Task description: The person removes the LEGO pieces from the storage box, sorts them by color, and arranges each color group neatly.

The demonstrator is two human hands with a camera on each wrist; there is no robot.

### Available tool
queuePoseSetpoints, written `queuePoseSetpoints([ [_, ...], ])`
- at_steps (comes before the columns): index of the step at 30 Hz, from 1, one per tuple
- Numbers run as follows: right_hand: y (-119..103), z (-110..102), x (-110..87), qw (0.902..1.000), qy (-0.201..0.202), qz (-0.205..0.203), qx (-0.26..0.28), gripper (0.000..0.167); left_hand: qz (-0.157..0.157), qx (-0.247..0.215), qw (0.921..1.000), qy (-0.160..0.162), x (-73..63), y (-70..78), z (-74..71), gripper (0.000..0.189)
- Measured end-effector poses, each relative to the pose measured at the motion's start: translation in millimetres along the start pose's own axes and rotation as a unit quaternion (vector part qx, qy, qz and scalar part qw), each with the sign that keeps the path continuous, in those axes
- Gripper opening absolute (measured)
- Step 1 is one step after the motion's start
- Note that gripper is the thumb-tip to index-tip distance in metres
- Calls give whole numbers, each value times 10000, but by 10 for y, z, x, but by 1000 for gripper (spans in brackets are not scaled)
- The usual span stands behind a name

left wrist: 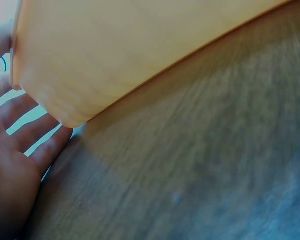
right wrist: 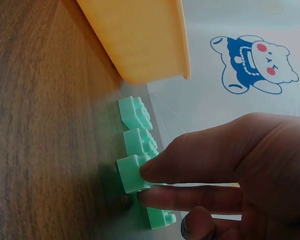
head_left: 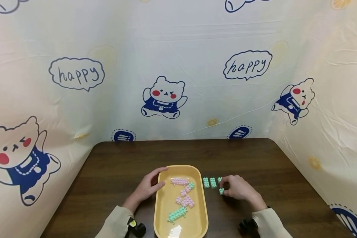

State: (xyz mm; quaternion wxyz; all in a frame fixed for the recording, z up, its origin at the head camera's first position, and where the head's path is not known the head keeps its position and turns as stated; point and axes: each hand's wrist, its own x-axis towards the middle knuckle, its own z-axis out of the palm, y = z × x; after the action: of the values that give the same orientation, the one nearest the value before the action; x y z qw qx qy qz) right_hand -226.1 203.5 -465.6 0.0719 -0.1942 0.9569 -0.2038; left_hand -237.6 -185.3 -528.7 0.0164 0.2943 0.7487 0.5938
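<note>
My left hand (head_left: 145, 187) holds the yellow tray (head_left: 156, 215) at its far left corner. The thumb reaches over the rim, and the other fingers lie along the outside wall, as the left wrist view shows. To the right of the tray, my right hand (head_left: 237, 187) pinches a small mint-green toy brick (right wrist: 129, 174) between thumb and forefinger, low at the tabletop. Beyond it stand two larger green bricks (head_left: 206, 182) side by side. Another green brick (head_left: 219, 179) sits close to the right fingertips, partly hidden by them.
Inside the tray lie several pink bricks (head_left: 187, 201), a long pink brick (head_left: 179, 181) and a long green brick (head_left: 177, 214). The brown wooden table (head_left: 122, 158) meets a printed cloth backdrop (head_left: 196, 66) at the back and sides.
</note>
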Motion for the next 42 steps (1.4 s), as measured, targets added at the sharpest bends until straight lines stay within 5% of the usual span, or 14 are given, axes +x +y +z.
queuePoseSetpoints([
  [25, 26, -54, 1, 9993, -187, 151, 286, 16, 55, 89, 9999, 14, -4, -38, -16, 52],
  [33, -108, -223, 125, 9968, 639, -372, 288, 12, -4, -25, 9999, -108, -5, 232, -19, 51],
  [42, -380, -284, 335, 9910, 636, -1000, 621, 13, -33, -144, 9999, -50, -7, 317, -2, 50],
])
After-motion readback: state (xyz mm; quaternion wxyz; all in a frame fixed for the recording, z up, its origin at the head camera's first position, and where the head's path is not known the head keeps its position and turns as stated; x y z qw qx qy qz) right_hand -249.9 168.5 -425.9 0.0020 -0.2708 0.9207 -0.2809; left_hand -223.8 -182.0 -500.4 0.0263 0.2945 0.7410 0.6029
